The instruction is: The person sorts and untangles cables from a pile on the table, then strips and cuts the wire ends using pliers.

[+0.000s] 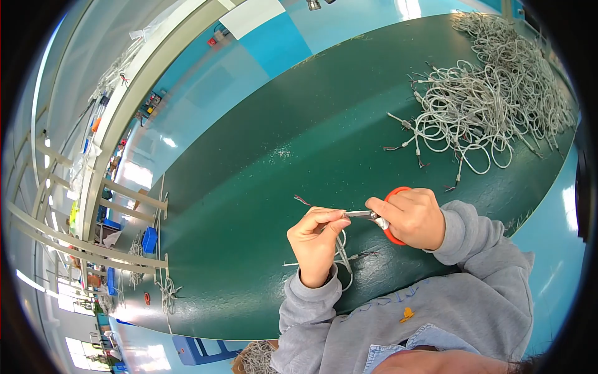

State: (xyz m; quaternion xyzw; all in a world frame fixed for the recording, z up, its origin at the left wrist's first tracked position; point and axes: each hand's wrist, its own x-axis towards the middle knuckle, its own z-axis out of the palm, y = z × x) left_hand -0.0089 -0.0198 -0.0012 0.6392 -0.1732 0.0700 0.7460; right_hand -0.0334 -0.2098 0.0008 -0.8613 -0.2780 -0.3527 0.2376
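Note:
Red-handled scissors (pixel 395 232) sit in my right hand (pixel 416 217), whose fingers wrap round the handles. Their blades point left and reach the fingertips of my left hand (pixel 316 238). That hand pinches a white cable (pixel 344 265) between thumb and fingers. Thin dark and red wire ends (pixel 301 200) stick out past my left knuckles. The rest of the cable hangs in a loop below the hand, over the green table (pixel 249 230). Whether the blades touch the cable is hidden by my fingertips.
A large tangled pile of white cables (pixel 498 93) covers the table's right end. More cables (pixel 168 293) and a red ring-shaped item (pixel 147 298) lie at the left end, near a blue bin (pixel 149 240). White scraps (pixel 284 153) are scattered mid-table. A blue stool (pixel 205 350) stands below.

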